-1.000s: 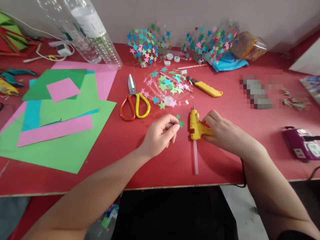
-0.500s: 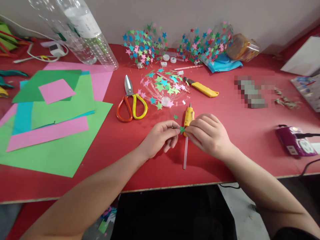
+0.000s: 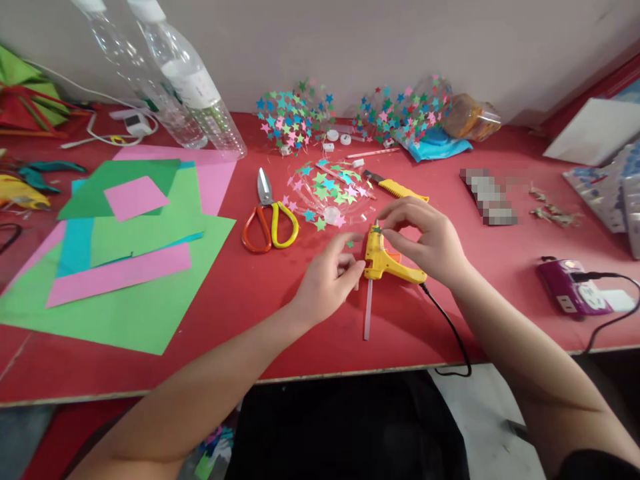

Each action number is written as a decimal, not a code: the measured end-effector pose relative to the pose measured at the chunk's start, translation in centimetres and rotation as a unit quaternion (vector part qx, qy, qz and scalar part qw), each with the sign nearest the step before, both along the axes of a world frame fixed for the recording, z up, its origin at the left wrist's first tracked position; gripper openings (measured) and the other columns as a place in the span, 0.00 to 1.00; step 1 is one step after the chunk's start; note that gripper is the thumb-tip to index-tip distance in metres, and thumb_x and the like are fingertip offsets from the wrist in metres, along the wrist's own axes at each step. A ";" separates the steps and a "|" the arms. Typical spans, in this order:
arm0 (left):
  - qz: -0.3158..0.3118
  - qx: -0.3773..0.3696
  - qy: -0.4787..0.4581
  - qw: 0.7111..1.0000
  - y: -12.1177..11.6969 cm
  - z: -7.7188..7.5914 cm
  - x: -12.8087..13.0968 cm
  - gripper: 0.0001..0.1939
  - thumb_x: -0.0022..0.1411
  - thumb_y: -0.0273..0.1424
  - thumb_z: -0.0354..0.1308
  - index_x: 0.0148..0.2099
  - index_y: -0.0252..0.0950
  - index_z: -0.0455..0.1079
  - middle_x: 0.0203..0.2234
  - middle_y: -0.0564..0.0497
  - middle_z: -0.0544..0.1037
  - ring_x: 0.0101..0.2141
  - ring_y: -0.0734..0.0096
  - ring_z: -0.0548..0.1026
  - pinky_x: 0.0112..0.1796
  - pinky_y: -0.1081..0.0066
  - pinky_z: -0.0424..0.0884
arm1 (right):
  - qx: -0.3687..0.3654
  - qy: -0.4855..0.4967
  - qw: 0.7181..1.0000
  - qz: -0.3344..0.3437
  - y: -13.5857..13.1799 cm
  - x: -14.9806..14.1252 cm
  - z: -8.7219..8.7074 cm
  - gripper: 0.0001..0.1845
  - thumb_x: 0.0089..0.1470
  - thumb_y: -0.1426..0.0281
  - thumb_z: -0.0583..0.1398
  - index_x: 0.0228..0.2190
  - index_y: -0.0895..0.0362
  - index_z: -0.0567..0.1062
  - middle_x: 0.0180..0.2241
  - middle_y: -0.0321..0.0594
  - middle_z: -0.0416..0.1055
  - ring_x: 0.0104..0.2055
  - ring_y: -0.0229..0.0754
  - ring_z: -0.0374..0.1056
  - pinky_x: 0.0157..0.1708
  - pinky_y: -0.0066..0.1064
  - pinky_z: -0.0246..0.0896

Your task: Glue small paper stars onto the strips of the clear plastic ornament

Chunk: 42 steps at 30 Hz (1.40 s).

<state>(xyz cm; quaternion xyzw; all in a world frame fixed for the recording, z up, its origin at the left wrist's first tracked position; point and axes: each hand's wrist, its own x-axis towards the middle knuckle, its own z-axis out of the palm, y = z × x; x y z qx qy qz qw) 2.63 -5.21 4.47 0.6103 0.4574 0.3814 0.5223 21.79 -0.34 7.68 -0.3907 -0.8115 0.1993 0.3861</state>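
Observation:
A yellow glue gun (image 3: 395,268) lies on its side on the red table, a clear glue stick (image 3: 368,313) poking out of its back end. My right hand (image 3: 425,233) is over its nozzle, thumb and forefinger pinching a small green paper star (image 3: 376,229) at the tip. To the left of the gun, my left hand (image 3: 330,277) has its thumb and forefinger apart and the other fingers curled. Its thumb tip is close to the gun's back; contact is unclear. Another small green star (image 3: 351,245) shows beyond its forefinger.
A star-covered clear plastic piece (image 3: 332,215) lies ahead, with scissors (image 3: 270,223) to its left and a yellow cutter (image 3: 400,189) to its right. Coloured paper sheets (image 3: 145,327) cover the left side. Bottles (image 3: 193,87) stand behind them. A purple power socket (image 3: 570,287) sits right.
My right hand has moved forward to the nozzle with the green star, and my left hand has let go of it. The glue gun's handle and cord have come into view. The camera view has shifted.

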 end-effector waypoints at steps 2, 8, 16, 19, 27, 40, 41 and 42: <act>0.009 0.023 0.015 1.000 -0.1 -0.4 0.2 0.22 0.64 0.26 0.51 0.60 0.35 0.55 0.19 0.61 0.68 0.15 0.81 0.63 0.19 0.77 0.60 | -0.065 0.022 0.998 0.008 0.5 -0.3 -0.3 0.05 0.51 0.77 0.60 0.26 0.56 0.71 0.41 0.40 0.75 0.39 0.38 0.70 0.37 0.32 0.67; -0.007 0.055 0.037 0.998 -0.1 -1.8 -0.1 0.33 0.64 0.24 0.51 0.68 0.32 0.45 0.20 0.60 0.68 0.16 0.79 0.64 0.20 0.75 0.61 | -0.130 0.075 0.988 0.030 0.1 -1.0 -2.5 0.02 0.52 0.75 0.60 0.28 0.56 0.72 0.45 0.42 0.74 0.46 0.42 0.72 0.47 0.38 0.68; 0.027 0.062 0.021 0.998 0.4 -1.5 -1.3 0.25 0.66 0.26 0.50 0.64 0.36 0.57 0.19 0.59 0.69 0.18 0.79 0.67 0.21 0.76 0.63 | -0.181 0.099 0.977 0.044 -1.2 -1.7 -2.4 0.02 0.55 0.73 0.59 0.31 0.56 0.72 0.44 0.43 0.76 0.49 0.43 0.73 0.50 0.40 0.67; 0.042 0.058 0.016 0.997 0.5 -1.2 -1.5 0.18 0.66 0.27 0.50 0.58 0.35 0.63 0.18 0.58 0.69 0.19 0.78 0.69 0.22 0.77 0.63 | -0.169 0.072 0.982 0.051 -1.4 -1.9 -2.5 0.02 0.56 0.74 0.59 0.32 0.56 0.72 0.44 0.42 0.76 0.46 0.42 0.73 0.47 0.37 0.68; 0.056 0.052 0.012 0.997 0.6 -1.4 -1.7 0.14 0.66 0.27 0.50 0.54 0.37 0.65 0.18 0.58 0.69 0.22 0.77 0.71 0.22 0.77 0.64 | -0.052 0.010 0.997 0.047 -1.4 -2.2 -2.7 0.02 0.59 0.73 0.58 0.33 0.54 0.70 0.42 0.41 0.76 0.42 0.39 0.73 0.43 0.34 0.68; 0.064 0.105 0.066 0.990 0.7 -1.7 -1.9 0.11 0.65 0.29 0.55 0.49 0.36 0.69 0.19 0.59 0.68 0.17 0.81 0.64 0.22 0.78 0.64 | 0.206 -0.116 0.971 0.044 -0.8 -2.2 -3.4 0.06 0.58 0.77 0.57 0.37 0.54 0.71 0.39 0.45 0.75 0.38 0.42 0.71 0.37 0.35 0.70; 0.069 0.119 0.075 0.988 0.8 -1.8 -1.9 0.10 0.65 0.29 0.55 0.49 0.36 0.70 0.18 0.59 0.68 0.17 0.81 0.64 0.22 0.78 0.64 | 0.207 -0.119 0.970 0.042 -0.8 -2.2 -3.4 0.07 0.58 0.77 0.57 0.37 0.54 0.71 0.39 0.44 0.75 0.38 0.42 0.71 0.37 0.35 0.70; 0.072 0.131 0.081 0.985 0.8 -1.8 -1.9 0.10 0.65 0.29 0.55 0.48 0.36 0.70 0.18 0.59 0.68 0.17 0.81 0.64 0.22 0.78 0.64 | 0.206 -0.120 0.970 0.041 -0.8 -2.3 -3.5 0.07 0.59 0.77 0.57 0.37 0.53 0.70 0.39 0.44 0.75 0.38 0.42 0.71 0.36 0.35 0.70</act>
